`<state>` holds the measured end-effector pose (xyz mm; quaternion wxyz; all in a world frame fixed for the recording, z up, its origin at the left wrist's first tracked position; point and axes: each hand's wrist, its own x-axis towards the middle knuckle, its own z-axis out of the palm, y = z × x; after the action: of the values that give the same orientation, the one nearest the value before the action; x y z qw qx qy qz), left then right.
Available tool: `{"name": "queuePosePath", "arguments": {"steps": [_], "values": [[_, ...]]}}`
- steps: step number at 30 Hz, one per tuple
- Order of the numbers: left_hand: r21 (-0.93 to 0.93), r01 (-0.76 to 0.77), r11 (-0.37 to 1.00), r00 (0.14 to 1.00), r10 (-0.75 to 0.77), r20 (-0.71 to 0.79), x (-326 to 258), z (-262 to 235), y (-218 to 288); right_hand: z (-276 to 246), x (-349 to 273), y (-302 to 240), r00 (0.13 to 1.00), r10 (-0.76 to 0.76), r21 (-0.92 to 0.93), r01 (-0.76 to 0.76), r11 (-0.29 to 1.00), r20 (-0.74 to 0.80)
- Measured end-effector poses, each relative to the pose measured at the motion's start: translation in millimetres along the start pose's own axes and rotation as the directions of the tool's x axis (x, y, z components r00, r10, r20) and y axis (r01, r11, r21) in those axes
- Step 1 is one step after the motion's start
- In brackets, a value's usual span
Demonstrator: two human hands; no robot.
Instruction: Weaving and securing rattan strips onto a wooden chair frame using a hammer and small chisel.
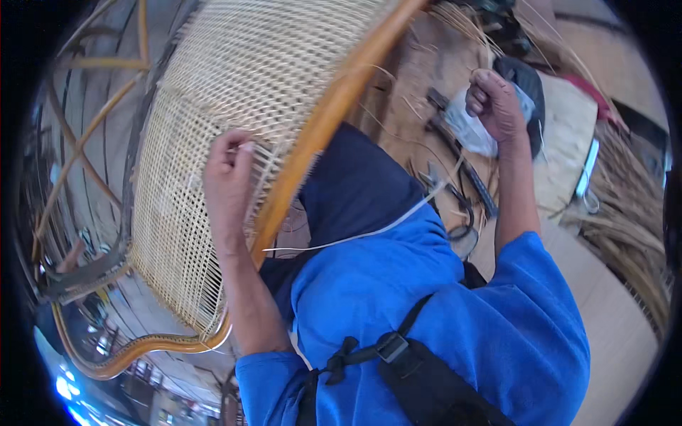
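A curved wooden furniture frame (334, 106) carries a woven cane panel (234, 78), tilted at my left. My left hand (229, 174) rests against the panel, thumb and fingers pinched at the strands near the wooden rail; the weave there is looser, with gaps. My right hand (497, 106) is raised at the right in a closed fist, apart from the panel; whatever it grips is hidden by the fingers. A loose pale cane strand (376, 231) curves across my lap from near the rail.
A hammer (465, 156) and other tools lie on the wooden work surface (419, 64) under my right arm. Beside them is a clear plastic bag (479, 124) against a dark object. Bundled fibres (621, 213) lie far right. Bare bent frames (92, 135) stand at the left.
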<state>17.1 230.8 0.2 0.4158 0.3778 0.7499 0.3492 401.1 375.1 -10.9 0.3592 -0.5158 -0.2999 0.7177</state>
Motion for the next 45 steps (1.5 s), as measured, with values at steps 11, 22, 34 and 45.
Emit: {"name": "queuePosePath", "arguments": {"steps": [11,22,34,45], "values": [[0.407,-0.280,0.869,0.954,0.300,0.016,-1.8,15.0,1.8,-103.6,-139.4,77.5,0.956,0.228,-0.503,-0.290,0.814,-0.182],[0.275,-0.124,0.953,0.992,0.124,0.016,-0.1,9.6,4.6,-90.6,-192.7,145.1,0.889,-0.327,-0.821,-0.088,0.564,-0.320],[0.252,0.038,0.967,0.990,-0.070,0.119,14.9,5.4,7.4,-89.4,-225.0,176.4,0.835,-0.378,-0.854,-0.189,0.485,-0.400],[0.321,-0.074,0.944,0.996,0.051,0.079,5.6,11.6,14.8,-73.4,-158.6,105.5,0.787,-0.513,-0.906,-0.129,0.404,-0.341]]}}
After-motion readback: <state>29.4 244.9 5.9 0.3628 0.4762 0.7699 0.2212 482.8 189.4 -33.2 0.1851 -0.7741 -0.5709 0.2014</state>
